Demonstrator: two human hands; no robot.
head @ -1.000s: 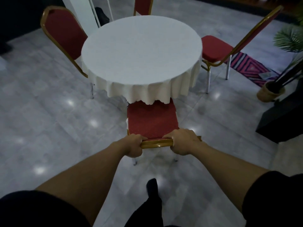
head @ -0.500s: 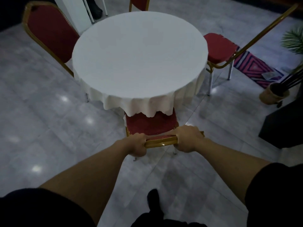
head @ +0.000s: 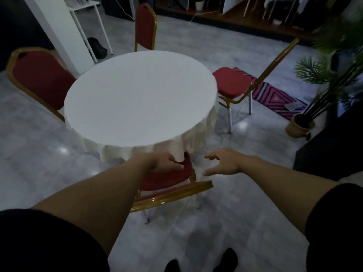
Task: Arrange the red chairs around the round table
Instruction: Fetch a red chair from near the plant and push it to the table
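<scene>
The round table (head: 141, 99) wears a white cloth that hangs over its edge. A red chair with a gold frame (head: 167, 180) is tucked under the near side, its back rail toward me. My left hand (head: 161, 161) hovers over that seat with fingers curled at the cloth hem; whether it grips anything is unclear. To the right of the seat, my right hand (head: 224, 162) is in the air with fingers spread and holds nothing. Three more red chairs stand around the table: one at the left (head: 41, 79), one at the far side (head: 145, 28), one at the right (head: 233, 83).
A potted palm (head: 300, 126) and a striped rug (head: 279, 99) lie to the right, next to a dark cabinet (head: 334, 150). At the back left stands a white pillar (head: 59, 30) beside a thin-legged white stand (head: 88, 8). The floor is grey tile.
Both hands have let go of the near chair's gold back rail. The chair now sits further under the table, the hands have gone forward past the rail, and the view has lifted.
</scene>
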